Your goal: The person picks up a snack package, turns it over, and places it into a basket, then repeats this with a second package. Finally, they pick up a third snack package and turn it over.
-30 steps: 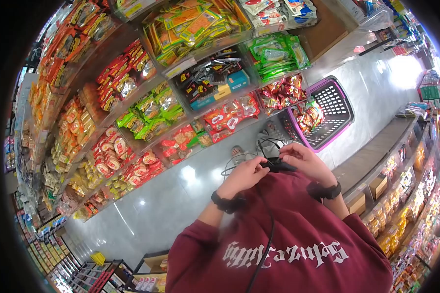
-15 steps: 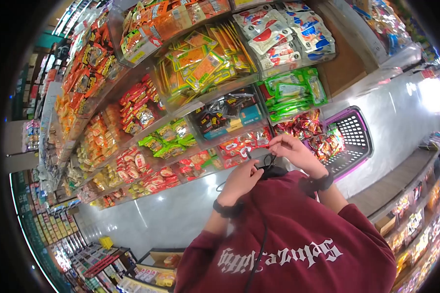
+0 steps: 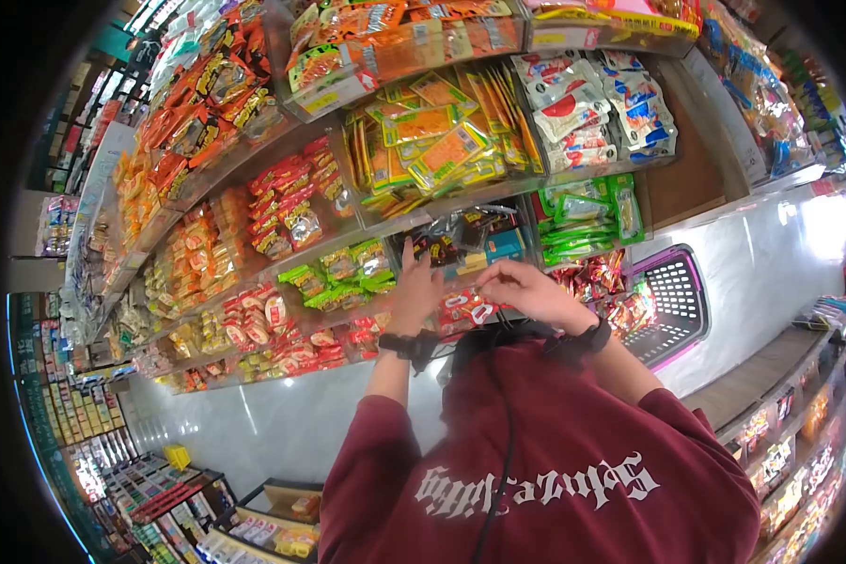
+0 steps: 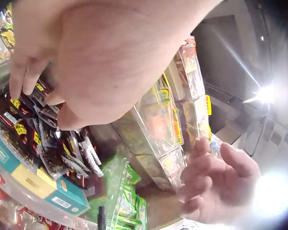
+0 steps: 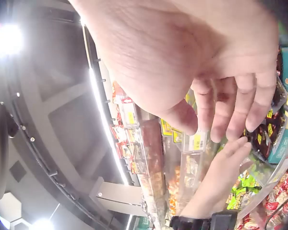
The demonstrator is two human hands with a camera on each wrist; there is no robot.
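Observation:
My left hand (image 3: pixel 417 291) reaches over a clear bin of small dark packets (image 3: pixel 456 233). In the left wrist view its fingers point down, with their tips right at the dark packets (image 4: pixel 43 136). Nothing shows gripped in them. A teal and yellow box (image 4: pixel 62 196) lies along the front of that bin. My right hand (image 3: pixel 533 294) hovers in front of the same bin, fingers loosely bent and holding nothing. Seen from the right wrist, the left hand (image 5: pixel 225 165) is just beyond the right fingers. A black cable (image 3: pixel 506 423) runs down the maroon top.
Bins of green packets (image 3: pixel 587 221), orange-yellow packets (image 3: pixel 432 136) and white pouches (image 3: pixel 564 108) surround the dark ones. A black basket with a purple rim (image 3: pixel 672 296) stands on the floor at right, snack packets inside. A low shelf (image 3: pixel 743 352) lines the aisle's other side.
Both hands were together near the waist at a dark cabled item. They have come apart; the left has reached forward to the dark packets, the right has risen. The view has shifted toward the shelf.

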